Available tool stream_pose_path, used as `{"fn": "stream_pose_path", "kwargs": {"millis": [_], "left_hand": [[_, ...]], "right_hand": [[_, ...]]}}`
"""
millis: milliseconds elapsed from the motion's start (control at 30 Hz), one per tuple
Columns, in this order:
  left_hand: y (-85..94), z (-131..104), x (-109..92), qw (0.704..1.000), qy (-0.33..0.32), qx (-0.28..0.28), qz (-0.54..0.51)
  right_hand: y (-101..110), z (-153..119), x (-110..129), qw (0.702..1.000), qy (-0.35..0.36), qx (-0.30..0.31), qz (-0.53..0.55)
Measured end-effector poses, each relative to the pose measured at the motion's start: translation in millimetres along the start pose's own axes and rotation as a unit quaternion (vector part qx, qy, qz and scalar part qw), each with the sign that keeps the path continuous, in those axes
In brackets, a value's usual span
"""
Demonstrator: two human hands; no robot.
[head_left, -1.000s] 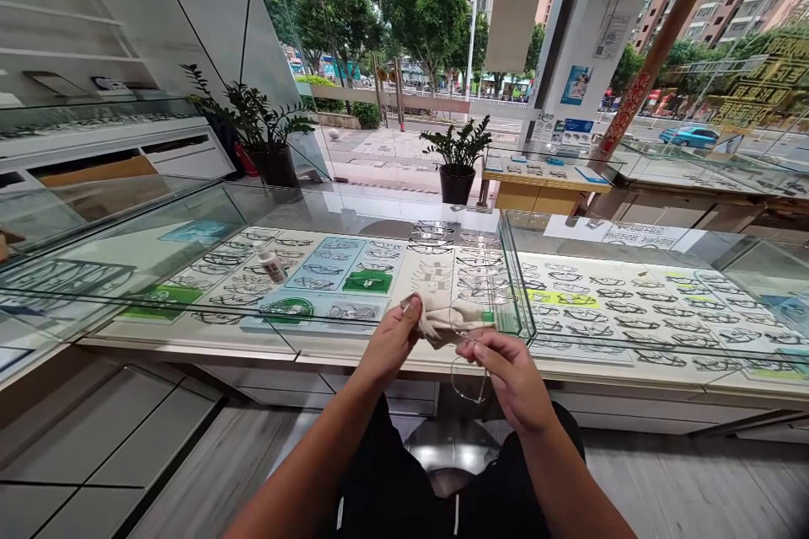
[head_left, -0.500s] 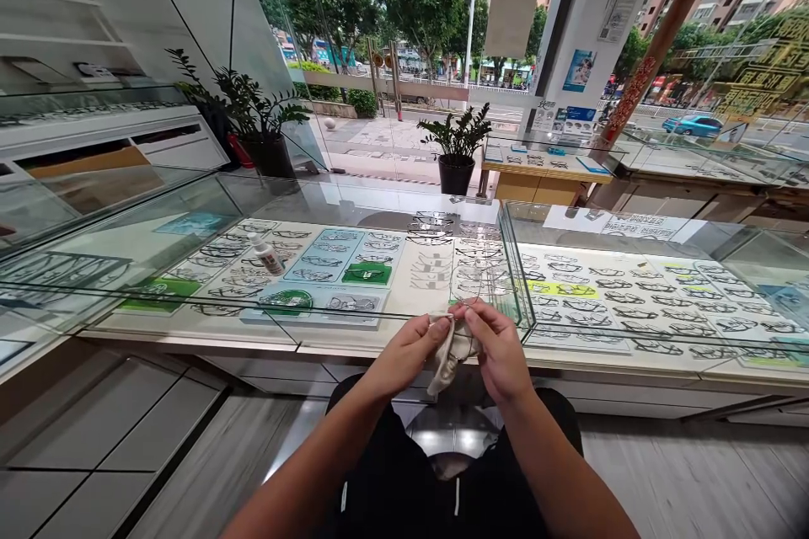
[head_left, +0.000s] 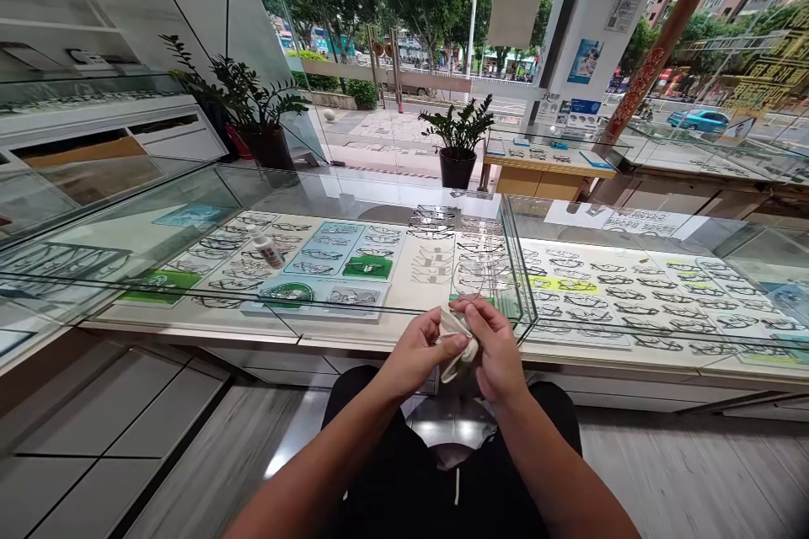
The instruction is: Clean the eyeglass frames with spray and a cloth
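A pale cleaning cloth (head_left: 452,322) is bunched in my left hand (head_left: 414,356), thumb pressed over it. My right hand (head_left: 499,351) is closed on a thin-framed pair of eyeglasses (head_left: 468,299); most of the frame is hidden by fingers and cloth. Both hands meet above the front edge of the glass display case (head_left: 354,335), with the cloth against the glasses between them. A small white bottle (head_left: 265,248) with a label stands on the glass top, to the left.
Rows of eyeglasses (head_left: 610,280) lie inside the case on both sides of a glass divider (head_left: 519,269). Potted plants (head_left: 458,164) stand behind it by the window. A round metal stool seat (head_left: 452,421) shows between my knees.
My left hand has shifted its fingers, and the cloth is now gathered higher, with its hanging end shorter. My right hand stays nearly in place. The view has tilted slightly.
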State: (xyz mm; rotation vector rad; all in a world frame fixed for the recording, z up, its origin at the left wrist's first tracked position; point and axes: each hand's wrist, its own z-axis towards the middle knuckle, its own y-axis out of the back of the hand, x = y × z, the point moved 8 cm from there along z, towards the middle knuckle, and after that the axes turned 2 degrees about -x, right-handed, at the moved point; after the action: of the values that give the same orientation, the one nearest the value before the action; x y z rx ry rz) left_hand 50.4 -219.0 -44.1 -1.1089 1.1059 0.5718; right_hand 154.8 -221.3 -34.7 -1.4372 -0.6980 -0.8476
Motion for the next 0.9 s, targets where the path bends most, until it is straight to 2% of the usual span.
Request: {"fn": "stream_pose_path", "kwargs": {"millis": [200, 433, 567, 667, 733, 900], "left_hand": [[-0.2, 4, 5, 0.996, -0.027, -0.076, -0.03], [4.4, 5, 15, 0.995, 0.032, -0.07, -0.071], [-1.2, 7, 9, 0.996, -0.02, -0.076, -0.045], [2.6, 8, 3, 0.994, -0.046, -0.099, -0.019], [6.4, 8, 0, 0.995, -0.039, -0.09, 0.003], [6.3, 6, -3, 1.0, 0.005, -0.014, 0.023]], "right_hand": [[1, -2, -3, 1.0, 0.013, -0.012, 0.0], [8, -1, 1, 0.998, 0.052, -0.02, -0.039], [5, -2, 0, 0.996, 0.077, -0.014, -0.049], [3, -2, 1, 0.994, 0.087, 0.002, -0.068], [5, -1, 3, 0.994, 0.08, 0.001, -0.071], [10, 2, 6, 0.998, 0.055, -0.015, -0.04]]}}
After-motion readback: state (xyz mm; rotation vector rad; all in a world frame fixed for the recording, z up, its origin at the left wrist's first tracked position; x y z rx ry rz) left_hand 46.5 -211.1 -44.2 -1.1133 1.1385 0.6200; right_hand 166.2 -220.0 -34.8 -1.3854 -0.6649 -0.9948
